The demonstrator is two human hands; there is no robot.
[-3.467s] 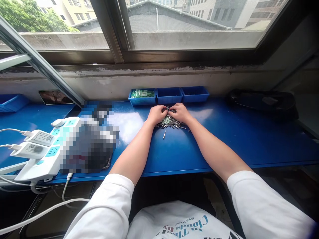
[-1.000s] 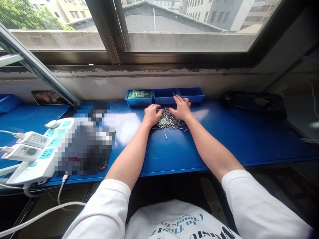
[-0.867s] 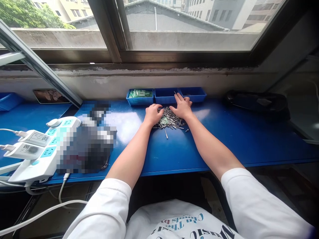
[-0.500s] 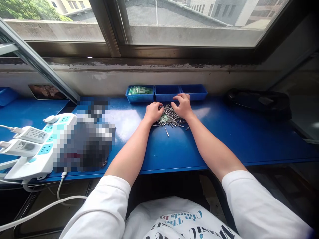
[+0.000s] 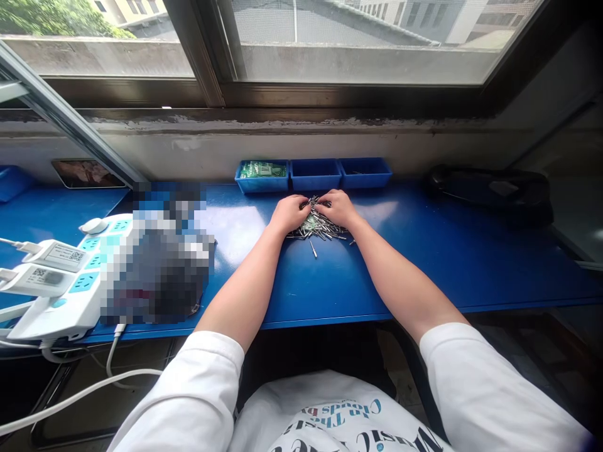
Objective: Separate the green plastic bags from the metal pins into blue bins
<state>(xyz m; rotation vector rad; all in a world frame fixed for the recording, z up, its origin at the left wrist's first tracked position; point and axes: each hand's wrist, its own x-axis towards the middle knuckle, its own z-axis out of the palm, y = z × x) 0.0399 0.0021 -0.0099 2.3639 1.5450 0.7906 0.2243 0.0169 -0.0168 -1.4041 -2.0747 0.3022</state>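
A heap of slim silvery metal pins [image 5: 325,227] lies on the blue table, with some pale green clear wrapping [image 5: 309,223] among them. My left hand [image 5: 288,215] rests at the heap's left side, its fingers curled over the pins at the back. From the right, my right hand [image 5: 336,208] reaches over the heap with bent fingers, its fingertips close to those of the left. Whatever the fingertips pinch is too small to make out. One loose pin [image 5: 313,250] lies apart in front of the heap.
Behind the hands stand three joined blue bins: the left bin [image 5: 262,184] holds green packets, the middle bin [image 5: 315,183], and the right bin [image 5: 365,181] with a few thin dark pieces. A white power strip [image 5: 101,276] sits left; a dark bag-like object [image 5: 494,194] lies right.
My right hand has come down from near the bins' front into the back of the heap, towards my left hand. The left hand has stayed almost in place.
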